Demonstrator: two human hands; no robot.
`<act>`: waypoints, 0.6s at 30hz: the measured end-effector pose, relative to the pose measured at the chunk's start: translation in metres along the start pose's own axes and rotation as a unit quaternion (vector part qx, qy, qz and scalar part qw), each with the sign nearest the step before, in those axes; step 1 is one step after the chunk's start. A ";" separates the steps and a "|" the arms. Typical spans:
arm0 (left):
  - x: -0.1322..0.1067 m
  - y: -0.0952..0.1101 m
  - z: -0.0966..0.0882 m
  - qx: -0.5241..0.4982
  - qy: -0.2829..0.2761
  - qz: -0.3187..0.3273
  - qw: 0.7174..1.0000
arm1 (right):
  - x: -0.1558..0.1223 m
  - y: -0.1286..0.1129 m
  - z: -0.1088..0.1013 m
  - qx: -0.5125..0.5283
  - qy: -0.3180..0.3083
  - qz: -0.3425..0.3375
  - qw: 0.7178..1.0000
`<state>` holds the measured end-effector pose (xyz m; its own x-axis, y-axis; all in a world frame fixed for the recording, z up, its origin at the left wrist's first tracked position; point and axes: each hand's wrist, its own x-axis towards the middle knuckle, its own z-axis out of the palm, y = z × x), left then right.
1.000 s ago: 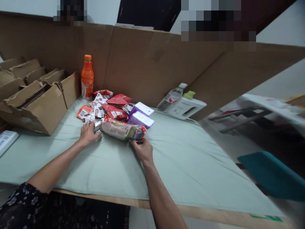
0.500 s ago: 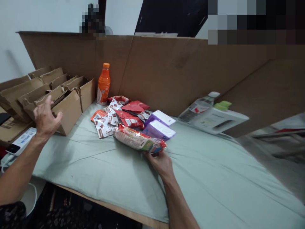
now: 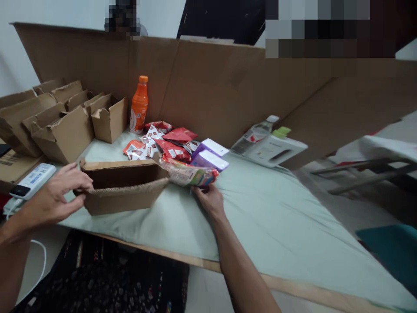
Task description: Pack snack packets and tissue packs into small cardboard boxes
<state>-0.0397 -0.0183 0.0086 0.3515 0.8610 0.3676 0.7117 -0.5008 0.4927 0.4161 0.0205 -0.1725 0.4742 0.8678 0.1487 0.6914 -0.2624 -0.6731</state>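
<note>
My left hand [image 3: 67,191] grips the left end of an open cardboard box [image 3: 127,198] near the table's front edge. Its inside looks dark, and its right corner touches or overlaps a clear-and-red snack packet [image 3: 192,174]. From below and the right, my right hand [image 3: 210,200] holds that packet; most of its fingers are hidden under it. Just behind lie two purple-and-white packs [image 3: 211,158], red pouches [image 3: 177,150] and brown-and-white pouches [image 3: 153,148] in a loose heap.
An orange bottle [image 3: 139,104] stands before the cardboard screen [image 3: 211,87]. More cardboard boxes [image 3: 61,134] crowd the left, beside a white power bank [image 3: 32,180]. A clear bottle [image 3: 257,132] leans by a white box [image 3: 276,150]. Pale green cloth [image 3: 276,226] covers the table.
My left hand has pulled one cardboard box out of the group on the left, toward me and right, beside the packet. My right hand still holds the packet. The view has shifted slightly.
</note>
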 end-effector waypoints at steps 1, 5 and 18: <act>-0.006 0.005 0.003 -0.009 -0.024 0.011 1.000 | -0.001 -0.001 -0.004 -0.003 -0.006 -0.002 1.000; -0.011 0.010 0.016 -0.032 -0.070 0.083 0.994 | -0.025 -0.009 -0.051 -0.020 -0.010 -0.030 0.999; 0.021 0.024 0.003 -0.054 -0.175 0.337 0.923 | -0.121 -0.186 -0.131 -0.047 -0.305 -0.446 0.840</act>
<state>-0.0138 -0.0118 0.0261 0.8813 0.3159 0.3516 0.2001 -0.9233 0.3279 0.3009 -0.0911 0.0296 -0.6030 0.7845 0.1445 0.6775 0.5993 -0.4265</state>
